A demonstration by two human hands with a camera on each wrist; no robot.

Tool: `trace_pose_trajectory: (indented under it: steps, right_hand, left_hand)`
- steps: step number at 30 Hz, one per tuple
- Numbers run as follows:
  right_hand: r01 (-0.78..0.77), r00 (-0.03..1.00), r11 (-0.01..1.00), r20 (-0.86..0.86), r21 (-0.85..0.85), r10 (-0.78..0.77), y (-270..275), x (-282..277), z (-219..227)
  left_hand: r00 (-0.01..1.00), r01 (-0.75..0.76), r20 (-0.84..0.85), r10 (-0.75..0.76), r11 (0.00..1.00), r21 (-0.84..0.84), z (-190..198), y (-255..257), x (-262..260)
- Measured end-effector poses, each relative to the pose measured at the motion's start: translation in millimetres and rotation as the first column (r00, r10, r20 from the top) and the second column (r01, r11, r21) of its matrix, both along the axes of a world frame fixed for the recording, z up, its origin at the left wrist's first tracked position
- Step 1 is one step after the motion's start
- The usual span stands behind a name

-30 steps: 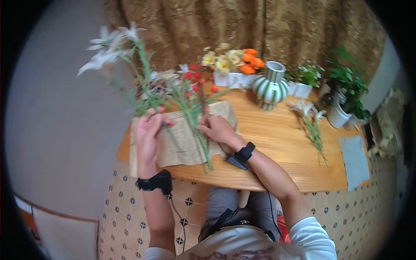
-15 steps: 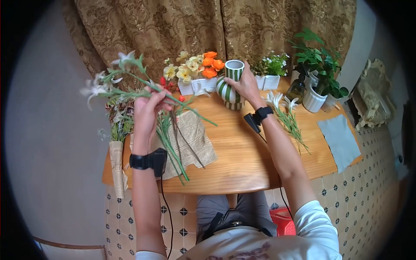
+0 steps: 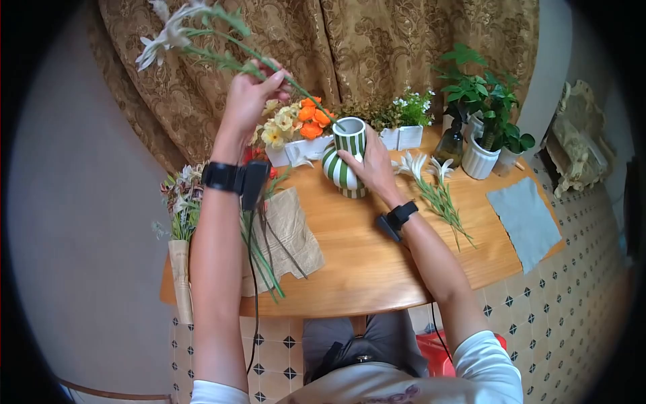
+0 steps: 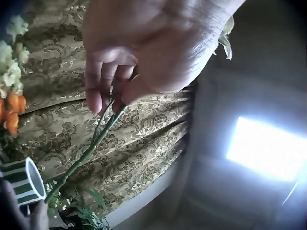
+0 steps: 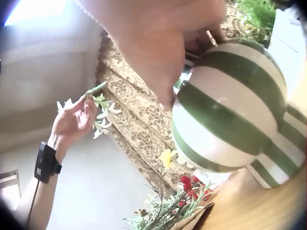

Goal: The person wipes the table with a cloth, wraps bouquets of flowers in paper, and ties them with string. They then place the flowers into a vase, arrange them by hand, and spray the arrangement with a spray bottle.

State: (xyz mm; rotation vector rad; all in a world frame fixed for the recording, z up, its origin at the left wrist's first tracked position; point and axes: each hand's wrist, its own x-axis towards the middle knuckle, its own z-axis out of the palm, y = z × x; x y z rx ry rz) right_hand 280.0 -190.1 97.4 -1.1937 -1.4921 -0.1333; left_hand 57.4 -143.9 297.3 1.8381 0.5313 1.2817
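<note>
Raised over the back of the table, my left hand (image 3: 254,101) pinches the green stems of white artificial flowers (image 3: 168,37) between thumb and fingers. The blossoms hang up to the left, and a long stem (image 4: 91,148) slants down to the right. Its lower end overlaps the mouth of a green-and-white striped vase (image 3: 342,174) in the head view. My right hand (image 3: 377,168) grips this round-bellied vase around its neck, thumb at the near side. The vase stands upright on the wooden table (image 3: 363,262).
White lilies (image 3: 434,192) lie right of the vase, beside a grey cloth (image 3: 525,219). Yellow and orange flowers (image 3: 296,121) and potted plants (image 3: 481,158) line the back. At left are brown paper (image 3: 293,232) with loose stems and a wrapped bouquet (image 3: 180,262).
My right hand has gone from the loose stems to the vase and taken hold of it, and the vase has shifted slightly nearer. My left hand has lifted the white flowers up and rightward.
</note>
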Motion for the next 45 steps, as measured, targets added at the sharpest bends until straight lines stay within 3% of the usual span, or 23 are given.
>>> trace_pose_trajectory:
  steps: [4, 6, 8, 10, 12, 14, 16, 19, 23, 26, 28, 32, 36, 39, 40, 41, 42, 43, 45]
  right_hand:
    - [0.065, 0.998, 0.998, 0.011, 0.022, -0.065, 2.3, -2.0, -8.8]
    - [0.079, 0.997, 0.997, -0.002, 0.017, -0.079, 2.0, -2.6, -8.6]
    - [0.080, 0.997, 0.997, -0.008, 0.022, -0.080, 2.4, -1.7, -10.4]
    - [0.099, 0.995, 0.995, -0.012, 0.028, -0.099, 2.5, -2.8, -10.9]
    - [0.090, 0.996, 0.996, -0.016, 0.008, -0.090, -1.0, -3.0, -6.9]
    - [0.085, 0.996, 0.996, -0.027, 0.012, -0.084, -1.0, -2.3, -6.7]
    - [0.076, 0.997, 0.997, -0.033, 0.009, -0.076, -0.3, -3.1, -9.6]
    - [0.105, 0.994, 0.993, -0.019, 0.050, -0.104, 2.9, -2.6, -11.6]
    - [0.098, 0.995, 0.995, -0.028, 0.030, -0.097, 1.2, -2.6, -10.4]
    - [0.090, 0.995, 0.995, -0.036, 0.034, -0.089, 0.6, -2.5, -8.8]
    - [0.085, 0.996, 0.996, -0.041, 0.030, -0.084, -0.2, -2.7, -8.4]
    - [0.087, 0.996, 0.995, -0.030, 0.039, -0.086, 1.8, -2.1, -9.8]
    - [0.117, 0.993, 0.991, -0.024, 0.059, -0.115, 3.2, -2.3, -12.4]
    - [0.032, 0.998, 0.999, -0.063, 0.028, -0.031, -4.5, -2.9, -3.5]
    - [-0.008, 0.998, 1.000, -0.056, 0.018, 0.009, -3.1, -3.4, -6.4]
    - [0.040, 0.998, 0.999, -0.045, 0.025, -0.039, 1.0, -3.0, -10.5]
    - [0.082, 0.996, 0.996, -0.033, 0.038, -0.081, 6.1, -5.1, -13.1]
    - [0.089, 0.996, 0.996, -0.029, 0.020, -0.089, 6.3, -7.8, -12.6]
    - [0.119, 0.993, 0.993, -0.015, 0.009, -0.118, 5.5, -7.8, -13.6]
  left_hand:
    - [0.995, -0.009, -0.101, 0.019, 0.996, 0.090, -0.1, 33.3, 42.5]
    - [0.941, -0.069, -0.324, 0.092, 0.994, 0.081, -7.1, 39.2, 60.6]
    - [0.909, -0.059, -0.412, 0.058, 0.998, 0.011, -28.5, 46.1, 67.2]
    - [0.800, 0.039, -0.599, -0.042, 0.999, -0.018, -58.5, 50.0, 70.2]
    - [0.893, 0.025, -0.435, -0.114, 0.979, -0.204, -84.8, 45.6, 73.9]
    - [0.959, -0.012, -0.279, -0.048, 0.977, -0.211, -94.6, 39.4, 77.2]
    - [0.962, -0.162, -0.256, 0.099, 0.957, -0.240, -100.7, 42.6, 80.8]
    - [0.969, -0.179, -0.222, 0.112, 0.933, -0.313, -107.1, 53.1, 89.3]
    - [0.968, -0.213, -0.185, 0.168, 0.943, -0.257, -109.5, 63.1, 111.1]
    - [0.976, -0.149, -0.200, 0.087, 0.935, -0.321, -103.4, 72.8, 126.8]
    - [0.989, -0.032, -0.144, -0.037, 0.896, -0.443, -101.6, 75.8, 132.2]
    - [0.992, 0.094, -0.028, -0.127, 0.848, -0.522, -103.1, 81.0, 129.2]
    - [0.996, 0.023, -0.063, -0.061, 0.872, -0.488, -103.1, 79.1, 111.9]
    - [0.992, -0.042, -0.123, -0.007, 0.922, -0.386, -110.0, 76.7, 106.2]
    - [1.000, 0.027, 0.001, -0.029, 0.930, -0.366, -111.0, 64.9, 111.3]
    - [0.994, -0.098, -0.073, 0.084, 0.972, -0.213, -112.3, 61.4, 111.3]
    - [0.981, -0.183, -0.096, 0.170, 0.971, -0.155, -116.8, 60.3, 115.1]
    - [0.986, -0.167, -0.041, 0.163, 0.978, -0.124, -131.3, 78.3, 120.4]
    - [0.931, -0.360, -0.070, 0.358, 0.933, -0.021, -136.6, 76.3, 126.1]
